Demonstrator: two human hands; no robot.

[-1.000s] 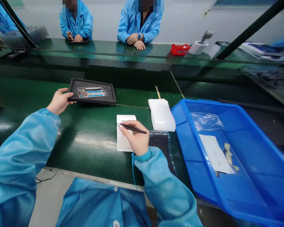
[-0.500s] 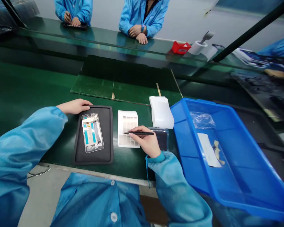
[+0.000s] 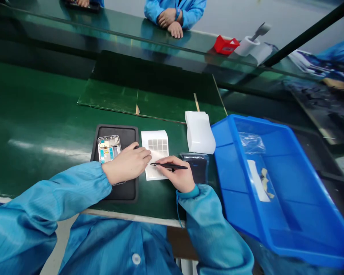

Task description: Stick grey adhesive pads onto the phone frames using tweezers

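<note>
A white sheet of small grey square stickers point(image 3: 157, 145) lies on the green table. My right hand point(image 3: 181, 177) grips black tweezers point(image 3: 172, 165), their tips over the lower part of the sheet. My left hand point(image 3: 129, 162) reaches across the tray with its fingers stretched out, the fingertips at the sheet's left edge close to the tweezer tips. Under that hand, partly hidden, an opened phone point(image 3: 109, 143) with its inner parts showing sits in a black tray point(image 3: 129, 131).
A blue bin point(image 3: 298, 183) with a plastic bag and paper scraps stands at the right. Between it and the sheet lie a white stack of sheets point(image 3: 200, 133) and a dark flat thing in clear wrap point(image 3: 199, 168). Across the bench a person rests folded arms point(image 3: 167, 17).
My left hand has left the tray's top edge and moved right and down, over the phone to the sticker sheet. The tweezers stay at the sheet. The camera view has shifted slightly.
</note>
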